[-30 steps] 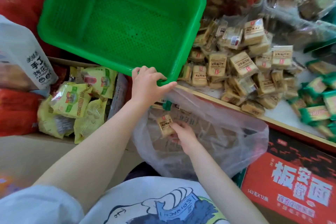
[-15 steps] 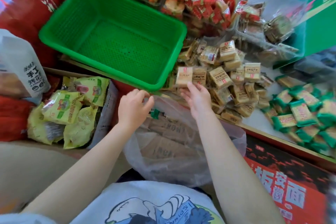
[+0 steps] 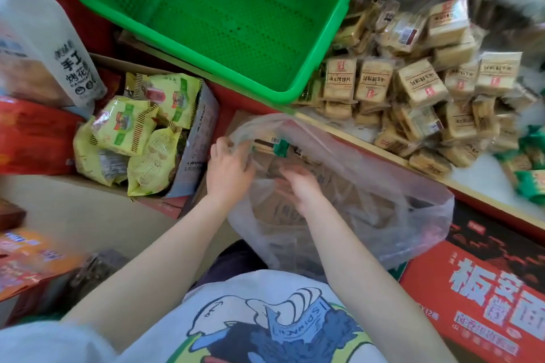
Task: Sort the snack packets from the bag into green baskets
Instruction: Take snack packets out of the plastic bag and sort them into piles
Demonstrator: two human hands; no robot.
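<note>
While left hand (image 3: 228, 169) grips bag (image 3: 383, 186) rim, right hand (image 3: 298, 186) inside, blurred

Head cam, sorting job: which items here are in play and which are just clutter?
In play:
left hand, gripping the bag's rim
right hand, reaching into the bag, blurred
clear plastic bag of packets
green basket
tan snack packets piled on the shelf

Clutter:
yellow-green packets in a carton
white pouch
red noodle carton

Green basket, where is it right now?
In the head view the green basket sits top centre, above the clear plastic bag, with the pile of tan snack packets against its right side.
</note>
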